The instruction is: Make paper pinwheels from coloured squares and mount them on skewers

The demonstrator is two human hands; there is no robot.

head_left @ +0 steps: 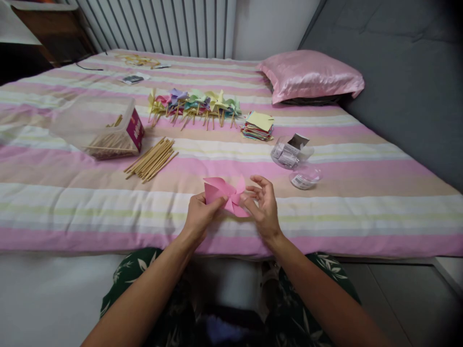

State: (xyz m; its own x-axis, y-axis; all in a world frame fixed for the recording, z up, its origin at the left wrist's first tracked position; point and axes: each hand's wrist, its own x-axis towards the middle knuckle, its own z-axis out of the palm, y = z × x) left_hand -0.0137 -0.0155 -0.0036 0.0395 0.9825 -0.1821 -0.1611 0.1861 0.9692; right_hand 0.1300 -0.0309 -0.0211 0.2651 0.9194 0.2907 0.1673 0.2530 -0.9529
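- Pink paper pinwheel (226, 195) is held in the air just above the near edge of the striped bed cover (361, 193), between both hands, blades partly folded in to the centre.
- Left hand (199, 215) pinches the left blade, thumb on top, fingers behind. Looks like the anchor grip; best kept firm so the folds don't spring open.
- Right hand (263, 205) has thumb and forefinger closed on the centre/right blades, other fingers splayed loose. Can't tell if a pin is in that pinch.
- My read: hold all the tips stacked dead centre and press there only, not on the curls, or the blades crease flat.
- Loose wooden sticks (152, 159) lie well apart, up left, next to the clear stick box (104, 127).
- Two small clear plastic tubs (296, 161) sit near the right hand.
- Row of finished pinwheels (195, 106) and a stack of coloured paper squares (258, 126) lie further back, pink pillow (311, 74) beyond.
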